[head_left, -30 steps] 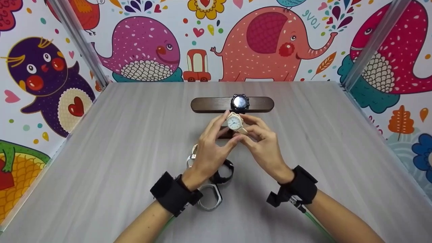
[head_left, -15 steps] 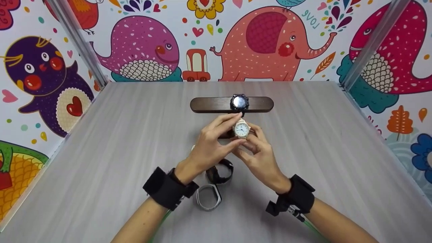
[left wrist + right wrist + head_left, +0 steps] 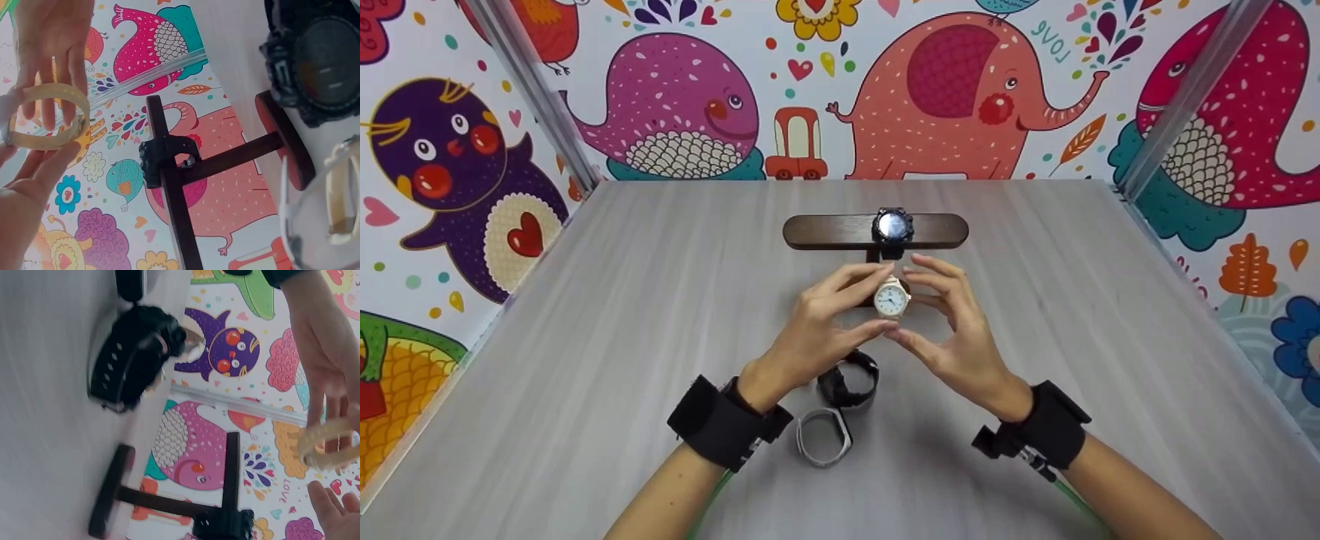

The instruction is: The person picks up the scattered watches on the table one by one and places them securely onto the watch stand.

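Observation:
A cream wristwatch [image 3: 892, 298] with a white dial is held up over the table, its strap forming a loop. My left hand [image 3: 821, 315] pinches it between fingertips above and thumb below. On its other side, my right hand [image 3: 967, 337] has its fingers spread and gently bent around the watch. In the right wrist view the right thumb [image 3: 322, 498] shows apart from the strap [image 3: 315, 445]. Behind the hands stands a dark brown T-shaped watch stand [image 3: 832, 232], carrying a black watch [image 3: 892, 226] on its bar. The stand's base is mostly hidden by the hands.
On the table in front lie a black-strapped watch [image 3: 861, 382] and a grey band [image 3: 825, 442], near the left forearm. A pale-strapped watch [image 3: 337, 197] shows in the left wrist view. Cartoon-printed walls [image 3: 825, 75] close off the back and sides.
The cream watch has turned face-on and come down slightly, toward the person. The right fingers have spread and moved off from it, while the left hand keeps its grip.

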Motion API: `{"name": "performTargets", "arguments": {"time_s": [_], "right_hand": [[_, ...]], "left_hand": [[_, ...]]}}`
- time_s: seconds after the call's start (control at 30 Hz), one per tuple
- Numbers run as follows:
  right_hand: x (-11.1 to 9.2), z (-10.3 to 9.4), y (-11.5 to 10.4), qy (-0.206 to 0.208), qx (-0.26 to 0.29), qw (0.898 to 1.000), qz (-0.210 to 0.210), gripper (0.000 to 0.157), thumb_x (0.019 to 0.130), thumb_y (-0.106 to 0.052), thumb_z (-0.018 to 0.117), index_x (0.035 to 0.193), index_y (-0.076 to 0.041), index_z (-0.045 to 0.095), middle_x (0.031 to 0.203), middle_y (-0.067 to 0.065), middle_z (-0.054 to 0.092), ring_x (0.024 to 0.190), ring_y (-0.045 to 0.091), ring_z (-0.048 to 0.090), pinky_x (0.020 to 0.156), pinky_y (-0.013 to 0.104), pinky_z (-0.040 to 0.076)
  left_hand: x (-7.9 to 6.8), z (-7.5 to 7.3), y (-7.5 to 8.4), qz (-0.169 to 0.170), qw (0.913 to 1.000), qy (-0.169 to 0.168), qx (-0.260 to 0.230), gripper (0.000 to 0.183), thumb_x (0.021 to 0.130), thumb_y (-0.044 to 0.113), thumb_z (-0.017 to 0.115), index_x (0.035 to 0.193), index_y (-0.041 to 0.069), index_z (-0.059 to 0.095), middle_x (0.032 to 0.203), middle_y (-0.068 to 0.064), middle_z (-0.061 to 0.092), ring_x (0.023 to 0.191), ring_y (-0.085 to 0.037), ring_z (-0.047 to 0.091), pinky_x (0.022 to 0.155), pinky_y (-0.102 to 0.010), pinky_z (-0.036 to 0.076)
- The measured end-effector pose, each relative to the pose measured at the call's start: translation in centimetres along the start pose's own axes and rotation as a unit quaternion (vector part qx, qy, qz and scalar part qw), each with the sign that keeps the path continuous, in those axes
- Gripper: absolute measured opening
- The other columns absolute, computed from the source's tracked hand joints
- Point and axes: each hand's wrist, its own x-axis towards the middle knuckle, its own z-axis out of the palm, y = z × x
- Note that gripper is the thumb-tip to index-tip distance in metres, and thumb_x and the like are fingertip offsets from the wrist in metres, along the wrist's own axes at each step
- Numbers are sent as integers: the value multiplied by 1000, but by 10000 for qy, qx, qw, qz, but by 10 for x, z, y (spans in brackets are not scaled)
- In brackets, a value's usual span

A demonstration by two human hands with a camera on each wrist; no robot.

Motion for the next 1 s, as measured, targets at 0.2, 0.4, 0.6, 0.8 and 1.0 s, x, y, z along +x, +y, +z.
{"name": "performTargets", "arguments": {"time_s": [0.2, 0.4, 0.6, 0.8, 1.0], "right_hand": [[7, -9, 3, -382, -121, 9989, -227, 67, 75, 7, 82, 136, 6, 53, 144, 26, 43, 135, 16, 48, 105, 24, 52], [8, -12, 4, -596, -127, 9976, -325, 63, 77, 5, 81, 134, 4, 56, 142, 23, 50, 132, 15, 52, 102, 23, 52], [8, -8, 5, -601, 144, 9976, -317, 58, 79, 9, 78, 132, 6, 56, 134, 22, 56, 126, 13, 57, 102, 25, 54], [7, -4, 7, -512, 200, 9978, -376, 57, 78, 14, 76, 131, 9, 56, 131, 24, 56, 125, 12, 57, 103, 23, 53], [7, -3, 8, -363, 106, 9990, -223, 55, 80, 12, 76, 131, 9, 56, 130, 23, 58, 125, 12, 57, 105, 25, 52]], "left_hand": [[-2, -2, -1, 87, 9998, -121, -155, 58, 83, 11, 80, 135, -5, 59, 131, -21, 61, 119, -28, 64, 103, -31, 55], [-5, -2, -2, 79, 9988, -237, -412, 57, 84, 9, 78, 135, -6, 58, 133, -22, 59, 121, -28, 63, 104, -29, 54], [-8, 1, -2, 19, 9987, -116, -495, 55, 83, 8, 79, 132, -6, 60, 125, -20, 63, 116, -28, 65, 102, -29, 55], [-9, 2, -1, -248, 9981, 7, -556, 57, 83, 9, 79, 135, -5, 58, 125, -18, 64, 118, -27, 64, 103, -30, 55], [-9, 4, 1, -538, 9972, 48, -510, 58, 85, 13, 78, 137, -1, 58, 125, -16, 65, 118, -24, 64, 100, -29, 56]]}}
